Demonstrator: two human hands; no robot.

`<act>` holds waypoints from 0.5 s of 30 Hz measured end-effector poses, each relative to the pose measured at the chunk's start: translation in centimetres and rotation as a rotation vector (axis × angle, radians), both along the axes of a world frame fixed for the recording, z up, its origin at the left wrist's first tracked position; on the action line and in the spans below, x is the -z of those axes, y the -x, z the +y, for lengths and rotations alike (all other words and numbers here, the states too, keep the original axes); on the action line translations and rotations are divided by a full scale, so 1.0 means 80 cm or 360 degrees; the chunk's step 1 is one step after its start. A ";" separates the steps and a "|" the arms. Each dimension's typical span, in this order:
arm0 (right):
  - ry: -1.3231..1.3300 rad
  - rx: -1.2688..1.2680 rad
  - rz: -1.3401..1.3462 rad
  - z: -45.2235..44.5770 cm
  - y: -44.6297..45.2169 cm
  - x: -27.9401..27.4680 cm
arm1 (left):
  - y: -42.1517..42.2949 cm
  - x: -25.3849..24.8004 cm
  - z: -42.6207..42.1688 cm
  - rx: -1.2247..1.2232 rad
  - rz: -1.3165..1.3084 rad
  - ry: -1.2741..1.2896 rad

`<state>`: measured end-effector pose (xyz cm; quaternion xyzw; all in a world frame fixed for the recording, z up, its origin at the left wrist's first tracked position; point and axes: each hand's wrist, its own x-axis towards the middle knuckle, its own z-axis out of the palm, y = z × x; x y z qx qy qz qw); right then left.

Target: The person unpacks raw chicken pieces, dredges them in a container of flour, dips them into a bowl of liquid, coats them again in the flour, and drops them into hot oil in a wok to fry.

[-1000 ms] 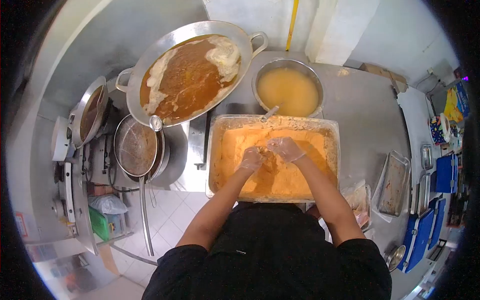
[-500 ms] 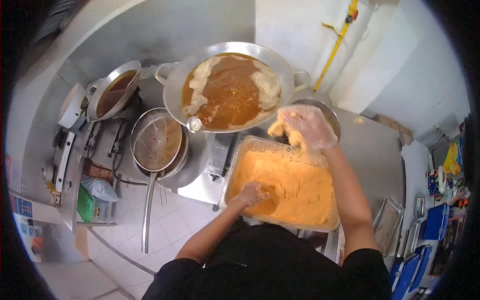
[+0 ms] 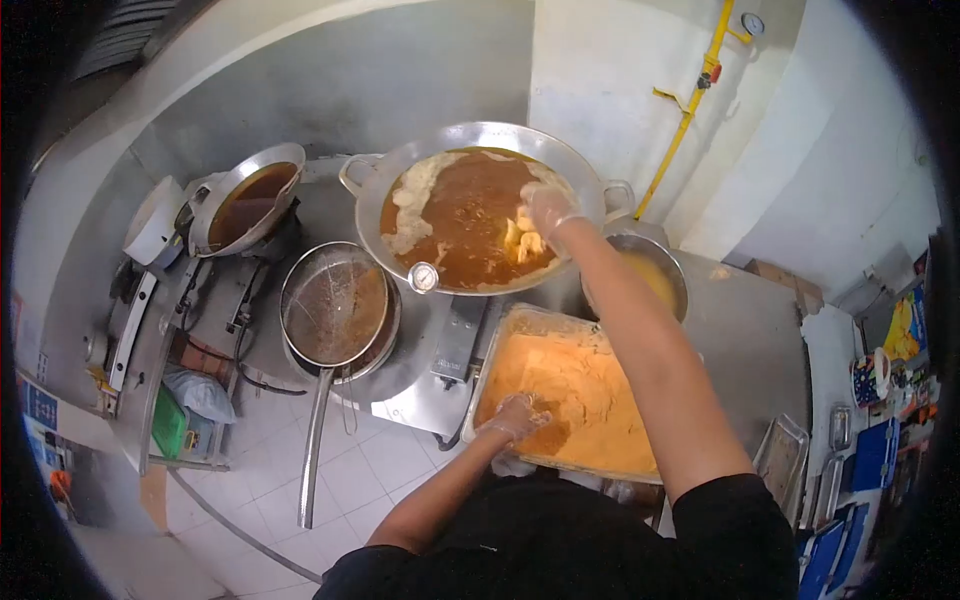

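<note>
My right hand [image 3: 550, 210], in a clear glove, is low over the right side of a large wok [image 3: 480, 135] of brown oil, fingers curled down around coated pieces. Pale yellow coated pieces [image 3: 528, 245] hang at its fingertips and reach the oil surface. My left hand [image 3: 518, 418], also gloved, rests in the orange powder [image 3: 590, 395] at the left of a rectangular tray [image 3: 487, 372], fingers spread and nothing visible in them. A round thermometer [image 3: 423, 277] sits at the wok's front rim.
Left of the tray, a long-handled strainer [image 3: 335, 305] lies over a pot. A smaller wok [image 3: 245, 205] of dark liquid stands farther left. Behind my right forearm is a bowl of yellowish liquid [image 3: 652, 280]. Metal trays [image 3: 780, 460] lie at the right. A yellow pipe [image 3: 688, 115] runs along the wall.
My right hand has gone from the tray, past the bowl, to over the wok with the coated pieces. My left hand has stayed in the powder. The view has shifted upward.
</note>
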<state>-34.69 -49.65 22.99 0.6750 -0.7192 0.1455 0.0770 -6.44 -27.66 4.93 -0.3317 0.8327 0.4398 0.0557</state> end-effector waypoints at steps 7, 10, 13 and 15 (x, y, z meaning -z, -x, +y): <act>0.0490 0.0218 -0.0258 0.173 0.033 -0.119 | 0.036 -0.017 0.013 0.0183 -0.0271 -0.0040; 0.0286 0.0206 0.0314 0.319 0.035 -0.088 | 0.071 0.018 0.022 0.0309 -0.0216 0.0198; -0.0510 0.0877 -0.0592 0.431 0.017 0.040 | 0.116 0.028 0.027 0.0373 -0.0204 0.0208; -0.1021 0.0772 -0.0343 0.512 0.014 0.169 | 0.142 0.027 0.034 0.0474 -0.0218 0.0143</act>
